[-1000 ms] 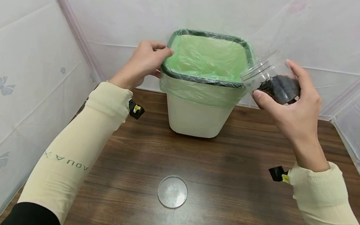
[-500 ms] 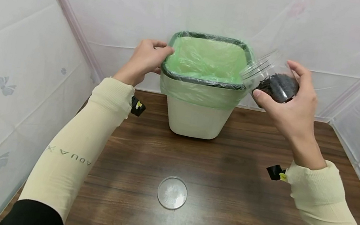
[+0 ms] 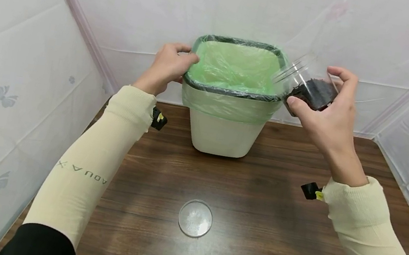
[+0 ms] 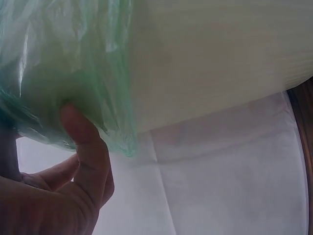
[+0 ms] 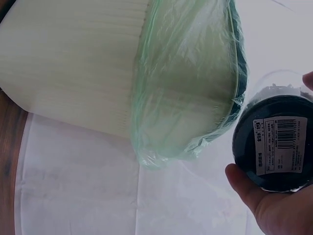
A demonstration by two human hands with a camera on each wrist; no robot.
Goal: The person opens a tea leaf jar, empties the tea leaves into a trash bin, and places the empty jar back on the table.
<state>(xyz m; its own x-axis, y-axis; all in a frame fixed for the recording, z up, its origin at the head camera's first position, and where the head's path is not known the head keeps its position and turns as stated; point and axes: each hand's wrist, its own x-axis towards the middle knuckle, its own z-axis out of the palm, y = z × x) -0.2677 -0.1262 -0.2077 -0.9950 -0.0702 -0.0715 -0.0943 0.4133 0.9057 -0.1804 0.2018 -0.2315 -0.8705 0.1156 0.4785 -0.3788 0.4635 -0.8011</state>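
Note:
A cream waste bin (image 3: pixel 223 137) lined with a green plastic bag (image 3: pixel 229 104) stands upright at the back of the table. My left hand (image 3: pixel 166 68) grips its left rim, thumb over the top and fingers against the outside. At the right rim, my right hand (image 3: pixel 331 118) holds a clear jar (image 3: pixel 298 73) between thumb and fingers. Its uncovered mouth is tilted left, overlapping the bin's edge in the head view. Dark, shredded-looking contents (image 3: pixel 317 94) lie along its lower side and base. The right wrist view shows a white barcode label (image 5: pixel 279 145) on the jar's bottom.
A round clear lid (image 3: pixel 195 218) lies flat on the brown wooden table (image 3: pixel 249 245), in front of the bin. White sheeting (image 3: pixel 160 6) hangs behind and at both sides.
My right hand has moved slightly left and up with the jar, which tips a little further; its dark contents sit nearer the mouth. My left hand stays at the bin's rim.

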